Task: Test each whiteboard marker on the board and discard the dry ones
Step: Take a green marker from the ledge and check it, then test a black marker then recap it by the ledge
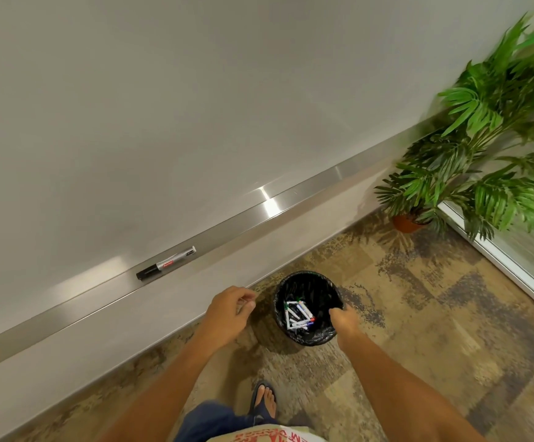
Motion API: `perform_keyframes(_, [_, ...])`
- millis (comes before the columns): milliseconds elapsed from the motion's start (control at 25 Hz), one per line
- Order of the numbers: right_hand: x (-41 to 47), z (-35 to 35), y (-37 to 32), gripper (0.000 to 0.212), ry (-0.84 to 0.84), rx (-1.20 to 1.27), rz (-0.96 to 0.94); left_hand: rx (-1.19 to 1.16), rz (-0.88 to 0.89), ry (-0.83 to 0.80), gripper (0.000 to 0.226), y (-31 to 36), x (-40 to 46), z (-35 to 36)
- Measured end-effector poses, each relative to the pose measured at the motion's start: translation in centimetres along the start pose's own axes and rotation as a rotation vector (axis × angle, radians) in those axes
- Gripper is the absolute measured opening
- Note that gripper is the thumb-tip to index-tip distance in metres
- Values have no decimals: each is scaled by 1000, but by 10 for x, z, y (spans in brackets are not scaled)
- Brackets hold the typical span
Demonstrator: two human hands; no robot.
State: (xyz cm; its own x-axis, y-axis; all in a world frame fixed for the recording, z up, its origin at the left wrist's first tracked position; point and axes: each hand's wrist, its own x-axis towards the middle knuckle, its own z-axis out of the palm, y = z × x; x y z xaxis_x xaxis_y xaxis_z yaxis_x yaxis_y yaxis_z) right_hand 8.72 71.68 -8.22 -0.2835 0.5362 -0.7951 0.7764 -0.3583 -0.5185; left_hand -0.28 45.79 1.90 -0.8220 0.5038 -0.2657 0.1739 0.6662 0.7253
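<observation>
A large whiteboard (163,106) fills the upper left, with a metal tray (233,224) along its lower edge. One black-capped marker (166,263) lies on the tray. A black-lined bin (323,287) stands on the floor below, holding several markers (298,315). My left hand (230,314) hovers beside the bin's left, fingers loosely curled, holding nothing. My right hand (343,320) hangs over the bin's right rim with fingers curled downward; I cannot see anything in it.
A potted green plant (489,138) stands at the right, by a glass partition (514,269). Patterned carpet (418,314) covers the floor. My sandalled foot (264,400) is near the bottom centre.
</observation>
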Motion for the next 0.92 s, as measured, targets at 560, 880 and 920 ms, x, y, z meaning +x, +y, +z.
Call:
perform_keyframes(560, [-75, 97, -56, 29, -397, -228, -392, -136, -189, 207, 20, -27, -22, -33])
perform_keyframes(880, [-148, 212, -101, 23, -433, -415, -948, -122, -230, 393, 20, -73, -37, -97])
perform_keyframes(920, [-156, 225, -105, 23, -424, -479, -1016, -115, -226, 406, 21, -80, -38, -107])
